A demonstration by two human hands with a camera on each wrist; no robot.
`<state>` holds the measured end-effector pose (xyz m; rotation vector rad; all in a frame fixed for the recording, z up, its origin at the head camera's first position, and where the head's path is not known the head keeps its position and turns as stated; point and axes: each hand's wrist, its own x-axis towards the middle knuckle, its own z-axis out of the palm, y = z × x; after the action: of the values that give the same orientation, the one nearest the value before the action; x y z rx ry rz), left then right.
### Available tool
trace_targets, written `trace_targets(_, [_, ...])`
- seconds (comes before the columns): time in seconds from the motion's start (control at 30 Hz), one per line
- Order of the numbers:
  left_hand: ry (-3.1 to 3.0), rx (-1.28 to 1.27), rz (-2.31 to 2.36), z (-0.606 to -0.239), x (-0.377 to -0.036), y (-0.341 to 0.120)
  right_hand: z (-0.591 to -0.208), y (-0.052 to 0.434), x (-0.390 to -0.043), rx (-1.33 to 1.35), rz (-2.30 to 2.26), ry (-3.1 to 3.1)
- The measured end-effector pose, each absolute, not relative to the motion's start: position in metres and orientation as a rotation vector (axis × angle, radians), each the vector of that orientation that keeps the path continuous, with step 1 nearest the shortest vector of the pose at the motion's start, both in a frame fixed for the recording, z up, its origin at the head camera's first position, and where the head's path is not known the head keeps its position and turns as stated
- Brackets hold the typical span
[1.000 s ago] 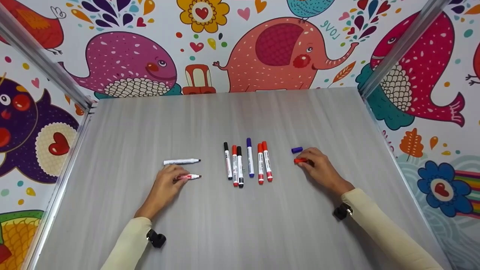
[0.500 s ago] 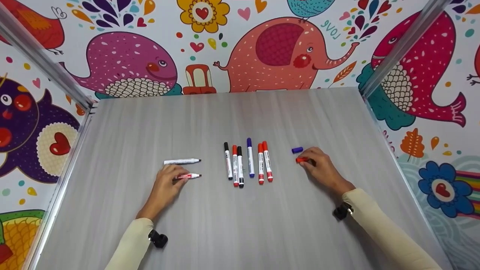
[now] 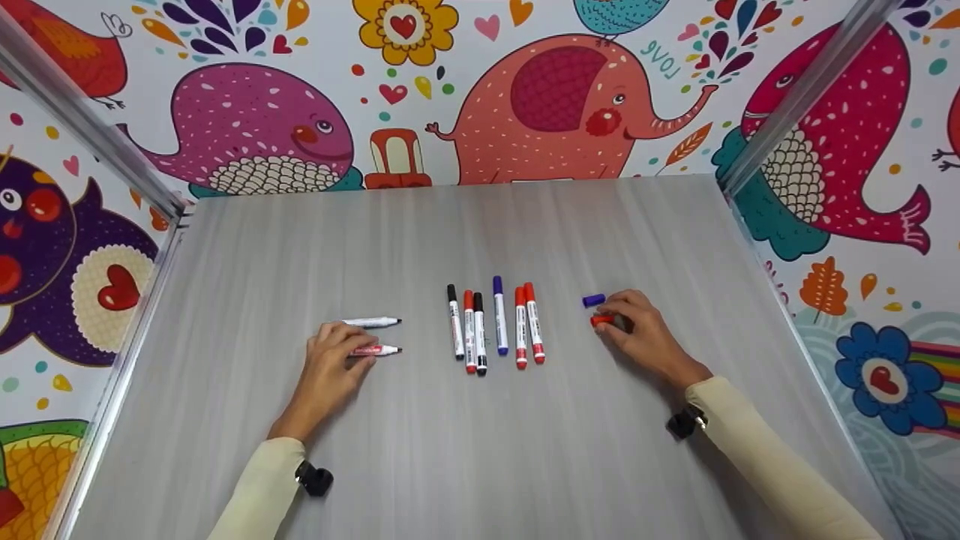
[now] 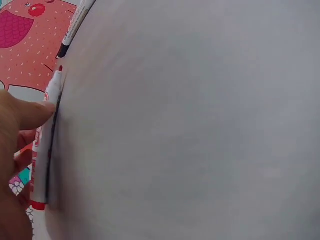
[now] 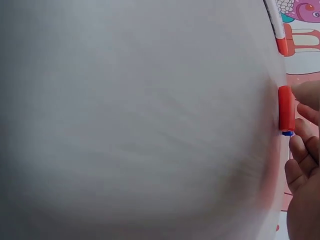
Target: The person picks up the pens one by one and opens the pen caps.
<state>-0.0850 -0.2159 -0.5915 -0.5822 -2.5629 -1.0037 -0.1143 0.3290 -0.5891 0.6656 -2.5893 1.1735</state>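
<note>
An uncapped red marker [image 3: 379,350] lies on the table between the thumb and fingers of my left hand [image 3: 330,356]. In the left wrist view, the thumb tip overlaps the barrel of this red marker [image 4: 44,140], with the fingers spread on its far side. Just beyond it lies an uncapped white-bodied marker [image 3: 373,322] with a dark tip, its rear end covered by my fingers. My right hand [image 3: 641,326] has its thumb and fingers apart around a loose red cap [image 3: 601,320]. The thumb tip is right at the red cap's [image 5: 286,107] edge. A blue cap [image 3: 593,300] lies behind, near the fingertips.
Several capped markers lie in a row mid-table: black ones [image 3: 456,322], red ones [image 3: 520,326] and a blue one [image 3: 500,315]. The grey table [image 3: 480,450] runs back to a wall with cartoon animals [image 3: 555,112]. Metal posts [image 3: 810,90] stand at its back corners.
The left fingers have loosened from the red marker and spread over the white-bodied marker's rear end. The right fingers have lifted and opened slightly around the red cap, which is shifted a little rightward.
</note>
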Motion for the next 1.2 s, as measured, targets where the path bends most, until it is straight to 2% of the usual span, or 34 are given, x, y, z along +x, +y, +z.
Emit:
trace_targets(0.53, [-2.492,-0.677,-1.012,-0.584,-0.079,-0.192,-0.579,0.310,-0.122,0.780,1.121,-2.597])
trace_targets(1.2, [-2.528,-0.606,-1.164,-0.580,-0.074,-0.167,-0.569,0.287,-0.133,0.831,1.097,-2.656])
